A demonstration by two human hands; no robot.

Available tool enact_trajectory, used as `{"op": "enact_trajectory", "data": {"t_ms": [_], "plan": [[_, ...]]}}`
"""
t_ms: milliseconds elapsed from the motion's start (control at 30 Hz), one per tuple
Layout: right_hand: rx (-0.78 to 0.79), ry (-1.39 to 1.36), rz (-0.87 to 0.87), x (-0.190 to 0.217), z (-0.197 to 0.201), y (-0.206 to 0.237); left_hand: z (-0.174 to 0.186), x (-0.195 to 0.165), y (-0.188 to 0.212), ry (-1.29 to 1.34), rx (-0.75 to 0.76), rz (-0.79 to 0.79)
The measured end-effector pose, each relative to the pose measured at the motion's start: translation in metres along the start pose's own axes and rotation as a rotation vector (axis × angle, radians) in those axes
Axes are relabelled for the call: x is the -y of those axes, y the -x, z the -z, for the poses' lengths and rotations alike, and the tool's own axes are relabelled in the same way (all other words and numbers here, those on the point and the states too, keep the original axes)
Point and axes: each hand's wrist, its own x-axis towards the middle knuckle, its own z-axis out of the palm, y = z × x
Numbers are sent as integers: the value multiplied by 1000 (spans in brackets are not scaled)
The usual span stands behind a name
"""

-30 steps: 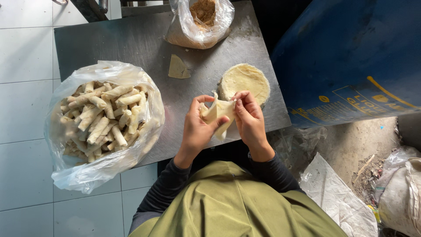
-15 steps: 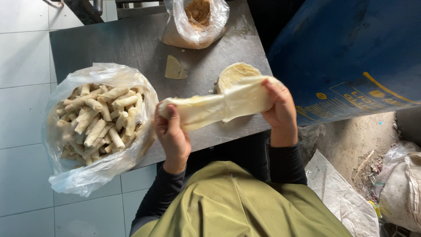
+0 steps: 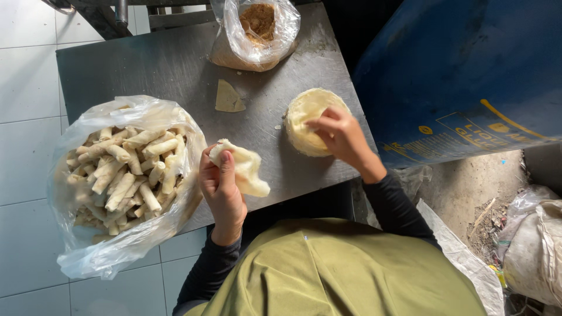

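Pale, limp wrapper sheet [image 3: 246, 169] gripped in left hand [image 3: 221, 193] above the counter [image 3: 175, 64]; right hand [image 3: 339, 136], fingertips pressed on the wrapper stack [image 3: 304, 120] beside it, should lift one edge only, peeling slowly to avoid tearing.

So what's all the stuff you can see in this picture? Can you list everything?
Metal table: one, grey, in the middle of the view.
Bag of rolled sticks: one clear bag, pale rolls, on the table's left side.
Bag of brown crumbs: one, clear plastic, at the table's far edge.
Stack of round wrappers: one, pale yellow, on the table's right side.
Loose wrapper piece: one, pale, near the table's middle.
Blue drum: one, at the right.
Sacks: whitish, on the ground at the lower right.
Left hand: holds a crumpled pale wrapper.
Right hand: fingers on the stack.
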Motion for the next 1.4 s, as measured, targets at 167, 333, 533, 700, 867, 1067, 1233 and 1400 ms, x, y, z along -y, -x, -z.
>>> {"op": "enact_trajectory", "data": {"t_ms": [167,333,533,700,867,1067,1233,1400], "plan": [[-56,66,61,5,-13,19,0,7,-1,-77,49,23],[-208,-145,-88,9,11,5,-15,-1,-4,-192,102,0],[-203,-522,-93,30,89,-23,-64,-25,-28,-851,561,-726],[-88,-519,-205,44,122,-36,-110,-2,-56,-856,716,-459],[-147,-370,-44,10,128,-49,-122,15,-104,-729,650,-698],[-247,-77,49,-17,93,-26,-110,31,-134,-903,693,-873],[-103,146,-23,-4,45,25,-70,53,-105,-1235,871,-868],[-57,199,-34,-2,24,53,-53,65,-91,-1368,952,-806]]}}
